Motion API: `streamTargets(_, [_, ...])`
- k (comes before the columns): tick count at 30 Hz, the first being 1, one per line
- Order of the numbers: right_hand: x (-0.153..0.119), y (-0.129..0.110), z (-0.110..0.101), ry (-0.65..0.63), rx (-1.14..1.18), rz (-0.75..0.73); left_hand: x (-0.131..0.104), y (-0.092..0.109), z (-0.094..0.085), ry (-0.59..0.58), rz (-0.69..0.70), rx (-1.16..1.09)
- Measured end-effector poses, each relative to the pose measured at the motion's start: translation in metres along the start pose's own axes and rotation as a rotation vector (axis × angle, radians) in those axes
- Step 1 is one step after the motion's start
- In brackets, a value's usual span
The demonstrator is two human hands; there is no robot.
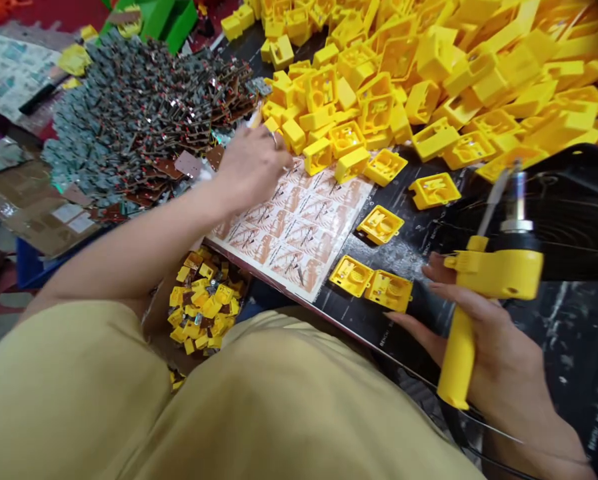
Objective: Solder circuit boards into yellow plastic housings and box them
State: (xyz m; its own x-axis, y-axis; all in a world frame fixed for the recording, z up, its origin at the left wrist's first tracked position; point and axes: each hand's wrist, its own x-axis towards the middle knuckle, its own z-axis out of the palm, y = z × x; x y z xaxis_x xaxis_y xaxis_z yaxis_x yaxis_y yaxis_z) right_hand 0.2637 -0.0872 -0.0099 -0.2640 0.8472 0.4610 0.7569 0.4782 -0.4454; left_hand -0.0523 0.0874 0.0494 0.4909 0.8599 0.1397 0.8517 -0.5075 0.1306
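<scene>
My right hand (509, 360) is wrapped around the handle of a yellow soldering gun (499, 273), its metal tip pointing up and away from me. Left of its fingers, an opened yellow plastic case (371, 283) lies with both halves facing up. Single yellow case halves (381, 225) with small parts inside sit just beyond it. My left hand (253, 163), a ring on one finger, is over the far edge of a printed sheet (299, 233), between the yellow cases and the circuit boards. Its fingers are curled, and whatever is under them is hidden.
A large heap of yellow cases (429, 67) covers the far right. A pile of small circuit boards with grey parts (143, 113) stands at left. Below the table edge is a container of yellow pieces (206, 303). A cable (503, 437) runs under my right wrist.
</scene>
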Motion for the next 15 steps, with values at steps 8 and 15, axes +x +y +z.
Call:
streamTargets(8, [0.01, -0.009, -0.001, 0.028, -0.066, -0.082, 0.046, -0.036, 0.02, -0.041, -0.084, -0.141])
streamTargets(15, [0.022, -0.014, 0.007, -0.019, -0.029, -0.107, 0.035, -0.038, -0.03, -0.06, -0.151, -0.911])
